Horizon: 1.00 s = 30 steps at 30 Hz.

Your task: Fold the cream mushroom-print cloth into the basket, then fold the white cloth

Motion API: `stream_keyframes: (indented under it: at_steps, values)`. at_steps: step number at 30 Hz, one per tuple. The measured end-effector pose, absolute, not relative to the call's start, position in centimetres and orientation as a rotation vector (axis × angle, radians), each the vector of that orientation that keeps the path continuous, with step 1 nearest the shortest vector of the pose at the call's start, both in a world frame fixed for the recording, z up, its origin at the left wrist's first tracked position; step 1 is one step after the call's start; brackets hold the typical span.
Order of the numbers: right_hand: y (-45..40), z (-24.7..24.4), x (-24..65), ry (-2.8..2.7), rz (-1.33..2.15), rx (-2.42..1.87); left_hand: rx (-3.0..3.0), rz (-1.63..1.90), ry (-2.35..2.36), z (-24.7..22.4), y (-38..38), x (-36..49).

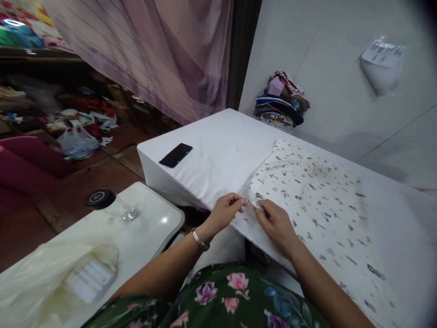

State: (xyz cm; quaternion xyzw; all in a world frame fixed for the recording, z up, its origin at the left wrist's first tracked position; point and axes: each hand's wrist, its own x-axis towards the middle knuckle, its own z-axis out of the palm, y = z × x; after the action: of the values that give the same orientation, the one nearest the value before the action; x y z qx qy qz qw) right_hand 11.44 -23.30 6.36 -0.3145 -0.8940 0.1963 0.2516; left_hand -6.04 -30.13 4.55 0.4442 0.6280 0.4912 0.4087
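Note:
A white cloth printed with small brown and grey motifs lies spread over the white-covered table. At its near left corner, my right hand is closed, with thumb and forefinger pinching the cloth's edge. Just to the left, my left hand is closed too, its fingertips pressed together close to that same edge. What sits between the left fingertips is too small to make out. A silver bracelet circles my left wrist.
A black phone lies on the table's left part. Lower left, a white side table bears a clear glass or jar and a pale plastic bag. Folded clothes are stacked by the wall. A pink curtain hangs behind.

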Motion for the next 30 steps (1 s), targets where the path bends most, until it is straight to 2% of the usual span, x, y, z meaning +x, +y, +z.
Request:
stream_keyframes:
  at_steps: [4, 7, 10, 14, 21, 24, 30]
  values:
    - [-21.0, 8.3, 13.7, -2.052, 0.733, -1.021, 1.596, 0.810, 2.184, 4.1, -29.9, -7.4]
    - [-20.1, 9.9, 14.9, -1.835, 0.821, -1.086, 1.732, 0.530, 2.295, 3.6, -29.5, -7.2]
    - [-20.1, 10.7, 15.0, -1.806, 0.794, -1.072, 1.772, 0.494, 2.275, 3.4, -29.1, -6.7]
    - [-20.5, 10.9, 14.6, -1.852, 0.669, -1.064, 1.608, 0.697, 2.124, 3.8, -28.8, -6.5]
    - [-22.0, 10.0, 12.8, -2.149, 0.470, -0.944, 0.895, 1.345, 1.301, 6.1, -28.6, -5.1]
    - [-23.3, 9.3, 11.6, -2.334, 0.449, -0.836, 0.740, 1.432, 1.134, 6.9, -28.4, -4.0]
    - [-23.9, 7.9, 10.9, -2.362, 0.459, -0.830, 0.597, 1.456, 0.978, 6.8, -28.7, -3.2]
